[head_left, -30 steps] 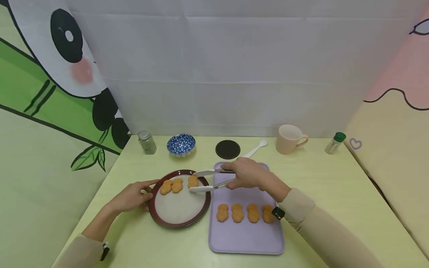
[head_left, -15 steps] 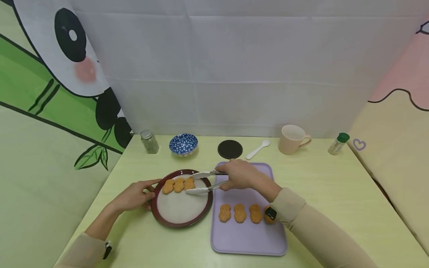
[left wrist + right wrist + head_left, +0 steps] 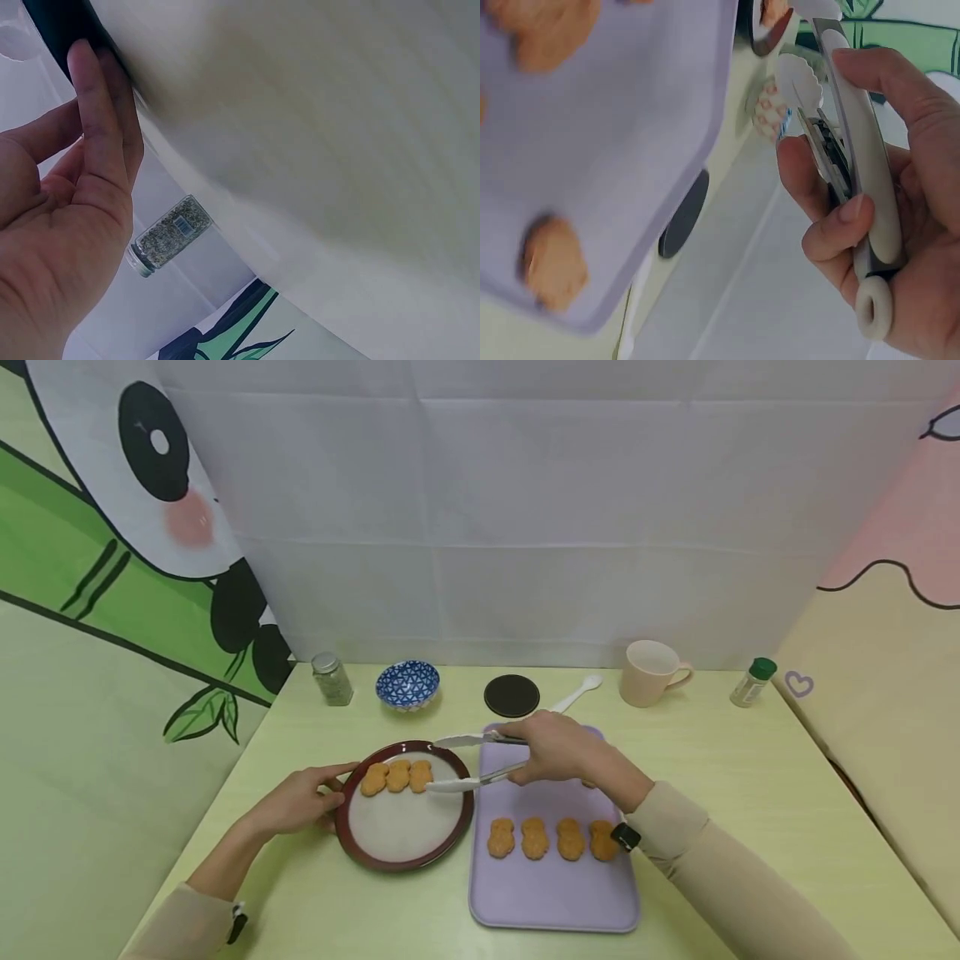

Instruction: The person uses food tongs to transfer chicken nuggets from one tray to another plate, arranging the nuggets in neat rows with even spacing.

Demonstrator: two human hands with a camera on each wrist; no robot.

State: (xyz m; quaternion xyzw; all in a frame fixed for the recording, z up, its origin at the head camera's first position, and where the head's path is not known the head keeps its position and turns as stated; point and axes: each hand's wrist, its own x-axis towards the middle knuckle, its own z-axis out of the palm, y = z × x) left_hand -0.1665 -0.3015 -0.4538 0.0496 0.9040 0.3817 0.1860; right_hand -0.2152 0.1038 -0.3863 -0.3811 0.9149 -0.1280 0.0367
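Observation:
My left hand [image 3: 296, 802] steadies the round plate [image 3: 397, 865] with its dark red rim, its fingers laid against the left edge. Three golden-brown, bear-shaped pieces of food [image 3: 398, 776] lie side by side on the plate's upper part. From the right, my right hand [image 3: 555, 747] holds tongs [image 3: 874, 165] with pale scalloped tips. The tongs are spread, with nothing between their tips, over the plate's right rim. On the purple tray [image 3: 555, 897] below my right forearm sits a row of several similar pieces [image 3: 535, 839]; another is partly hidden by the forearm.
Along the back stand a glass seasoning jar [image 3: 332, 679], a blue patterned bowl [image 3: 407, 684], a black disc [image 3: 512, 695], a white spoon [image 3: 577, 692], a pink mug [image 3: 649, 673] and a green-capped shaker [image 3: 753, 682]. Behind them hangs a white cloth [image 3: 525, 527].
The tongs carried the third piece left beside the other two, released it, and drew back to the right with their tips spread. My left hand stays at the plate.

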